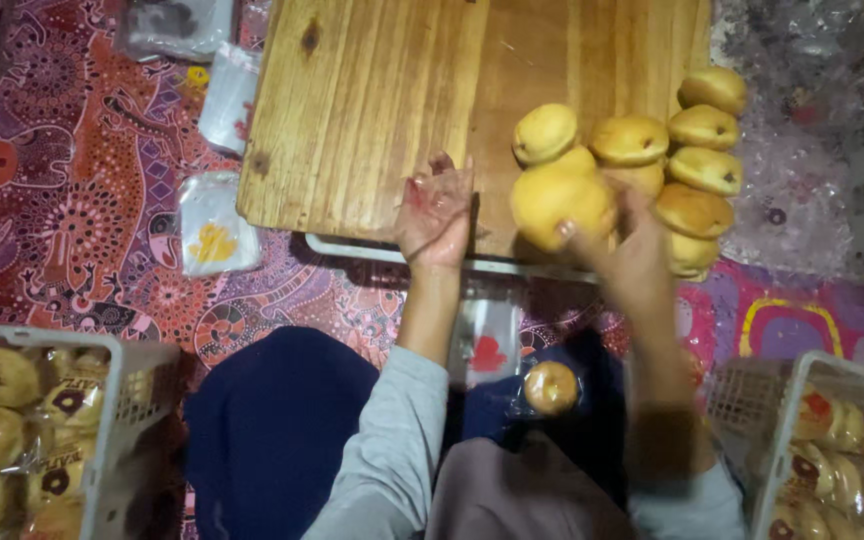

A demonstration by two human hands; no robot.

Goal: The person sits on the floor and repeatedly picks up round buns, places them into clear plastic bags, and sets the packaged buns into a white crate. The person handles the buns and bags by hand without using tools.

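My right hand (624, 250) grips a round yellow bun (560, 200) at the near edge of a wooden board (372, 110). My left hand (436, 212) holds a clear plastic bag with red print, fingers spread around it, just left of the bun. Several more yellow buns (697, 150) lie grouped on the board's right side. A wrapped bun (550, 387) rests on my lap below the hands.
White baskets of wrapped buns stand at lower left (122, 400) and lower right (802, 440). Loose clear bags (210, 225) lie on the patterned red mat (62, 180) left of the board. Crumpled plastic (802, 190) sits at the right.
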